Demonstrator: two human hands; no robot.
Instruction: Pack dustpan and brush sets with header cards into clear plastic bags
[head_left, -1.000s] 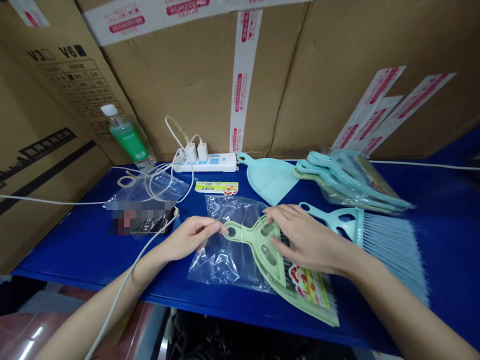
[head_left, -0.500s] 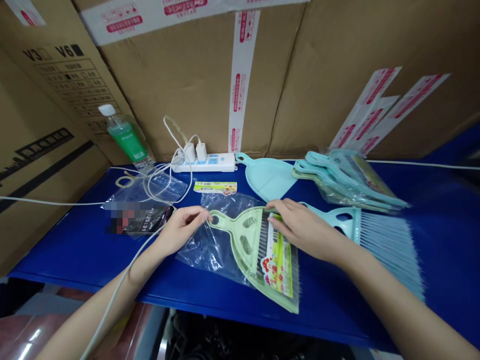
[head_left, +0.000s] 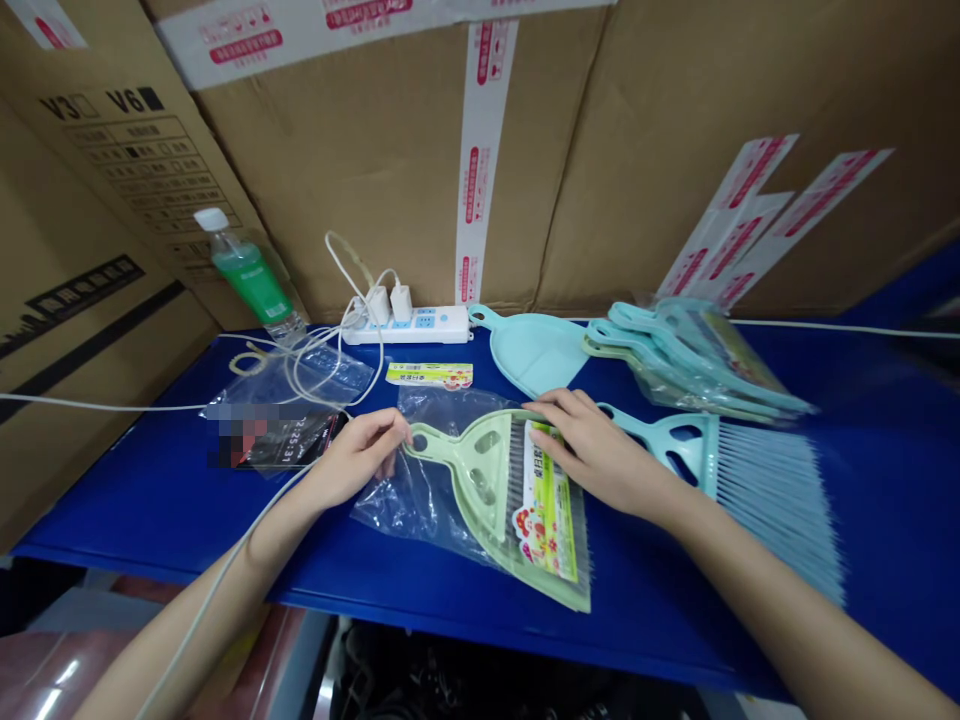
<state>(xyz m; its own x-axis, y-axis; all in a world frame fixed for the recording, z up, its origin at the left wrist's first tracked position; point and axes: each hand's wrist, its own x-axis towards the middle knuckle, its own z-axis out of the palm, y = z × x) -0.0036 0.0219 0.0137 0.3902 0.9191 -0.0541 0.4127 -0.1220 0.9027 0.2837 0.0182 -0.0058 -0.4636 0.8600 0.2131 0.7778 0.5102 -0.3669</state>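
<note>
A pale green dustpan (head_left: 469,500) lies in front of me, a matching brush with dark bristles (head_left: 517,470) nested in it. A printed yellow and white label card (head_left: 553,505) sits over the bristles. Under and around the handle spreads a clear plastic bag (head_left: 405,510); how far it covers the set I cannot tell. My left hand (head_left: 364,455) is closed in a pinch at the looped handle end. My right hand (head_left: 592,450) grips the dustpan's far rim beside the card, its fingers bent over the edge.
Behind lie a light blue dustpan (head_left: 536,350) and a bagged stack of dustpan sets (head_left: 697,355). A blue brush (head_left: 772,490) is at right. A power strip (head_left: 442,325), bottle (head_left: 251,275), phone-like black device (head_left: 292,440), loose card (head_left: 429,375) and cables lie about. Cardboard boxes (head_left: 360,180) stand behind.
The green dustpan set has shifted slightly left, and both my hands have moved left with it. The blue pieces stay where they were.
</note>
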